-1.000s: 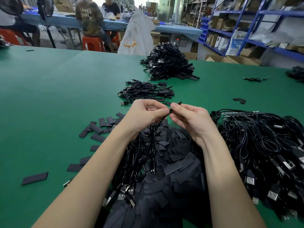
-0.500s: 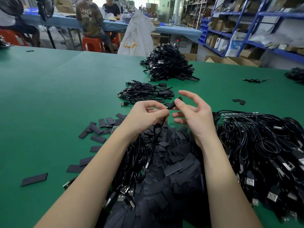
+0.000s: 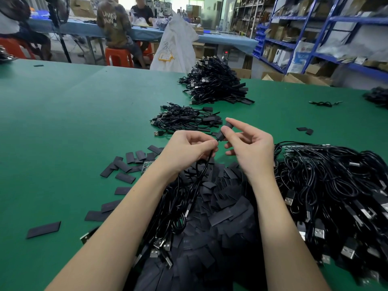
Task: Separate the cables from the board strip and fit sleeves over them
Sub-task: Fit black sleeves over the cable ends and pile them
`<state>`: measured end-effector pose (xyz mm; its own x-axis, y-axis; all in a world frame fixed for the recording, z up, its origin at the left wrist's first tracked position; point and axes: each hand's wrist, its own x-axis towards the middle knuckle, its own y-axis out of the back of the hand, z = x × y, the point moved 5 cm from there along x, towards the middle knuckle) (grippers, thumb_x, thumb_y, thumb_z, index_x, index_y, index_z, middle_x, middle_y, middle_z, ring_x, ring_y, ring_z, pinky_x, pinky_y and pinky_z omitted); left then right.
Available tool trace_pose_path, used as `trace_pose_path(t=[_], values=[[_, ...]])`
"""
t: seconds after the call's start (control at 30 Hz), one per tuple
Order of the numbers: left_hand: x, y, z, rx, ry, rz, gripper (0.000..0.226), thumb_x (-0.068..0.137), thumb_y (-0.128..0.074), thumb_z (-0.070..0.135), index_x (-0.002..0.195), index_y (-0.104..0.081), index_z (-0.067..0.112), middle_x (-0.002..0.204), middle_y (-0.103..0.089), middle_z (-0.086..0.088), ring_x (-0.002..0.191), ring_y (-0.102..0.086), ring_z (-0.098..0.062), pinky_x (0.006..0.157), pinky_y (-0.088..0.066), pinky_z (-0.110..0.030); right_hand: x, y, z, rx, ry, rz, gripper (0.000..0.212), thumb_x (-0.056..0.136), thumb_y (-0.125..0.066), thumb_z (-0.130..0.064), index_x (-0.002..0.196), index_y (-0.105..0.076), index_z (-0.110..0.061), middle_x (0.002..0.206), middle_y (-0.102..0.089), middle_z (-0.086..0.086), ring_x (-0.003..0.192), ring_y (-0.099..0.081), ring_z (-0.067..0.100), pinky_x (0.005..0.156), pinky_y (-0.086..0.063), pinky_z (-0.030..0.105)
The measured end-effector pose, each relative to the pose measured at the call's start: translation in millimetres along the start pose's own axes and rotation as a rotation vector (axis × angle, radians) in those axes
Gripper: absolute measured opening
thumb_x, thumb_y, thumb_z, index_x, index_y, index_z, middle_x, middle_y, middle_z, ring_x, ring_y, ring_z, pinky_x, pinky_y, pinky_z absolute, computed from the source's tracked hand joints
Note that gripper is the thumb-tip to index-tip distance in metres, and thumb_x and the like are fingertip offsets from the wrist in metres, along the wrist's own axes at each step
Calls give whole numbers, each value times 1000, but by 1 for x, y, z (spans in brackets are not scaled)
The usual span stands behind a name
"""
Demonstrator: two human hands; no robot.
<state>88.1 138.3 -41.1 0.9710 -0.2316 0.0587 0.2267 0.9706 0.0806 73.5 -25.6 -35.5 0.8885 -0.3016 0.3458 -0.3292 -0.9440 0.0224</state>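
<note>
Right hand (image 3: pixel 249 148) lifted, pinching sleeve (image 3: pixel 223 131), left hand (image 3: pixel 189 150) pinching cable (image 3: pixel 201 173), seemingly joined, green table (image 3: pixel 84 122) open leftward

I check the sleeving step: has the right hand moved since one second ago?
Yes. The right hand has opened; its sleeve tip now reaches up toward the small cable pile.
</note>
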Motion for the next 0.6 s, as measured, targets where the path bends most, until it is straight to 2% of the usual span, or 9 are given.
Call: trace_pose_path(t=[0.33, 0.5, 0.6], values=[[0, 3, 2, 39, -12, 41, 9, 91, -74, 13, 89, -77, 5, 69, -72, -3, 54, -57, -4, 56, -45, -13, -1, -2, 2, -43, -1, -16, 23, 85, -82, -28, 106, -78, -33, 73, -77, -2, 65, -71, 15, 64, -61, 32], [1, 3, 4, 133, -50, 79, 5, 86, -80, 21, 87, -79, 17, 70, -75, 4, 60, -63, -2, 66, -49, -20, -2, -6, 0, 139, -111, 0, 20, 85, -82, -18, 104, -78, -22, 76, -78, 4, 71, -76, 16, 63, -59, 23], [1, 4, 3, 139, -55, 91, 5, 85, -80, 23, 88, -80, 18, 76, -77, 0, 70, -68, -7, 80, -56, -32, -2, -7, 0, 155, -124, 1, 19, 86, -81, -16, 103, -77, -21, 75, -78, 5, 71, -76, 14, 62, -59, 22]])
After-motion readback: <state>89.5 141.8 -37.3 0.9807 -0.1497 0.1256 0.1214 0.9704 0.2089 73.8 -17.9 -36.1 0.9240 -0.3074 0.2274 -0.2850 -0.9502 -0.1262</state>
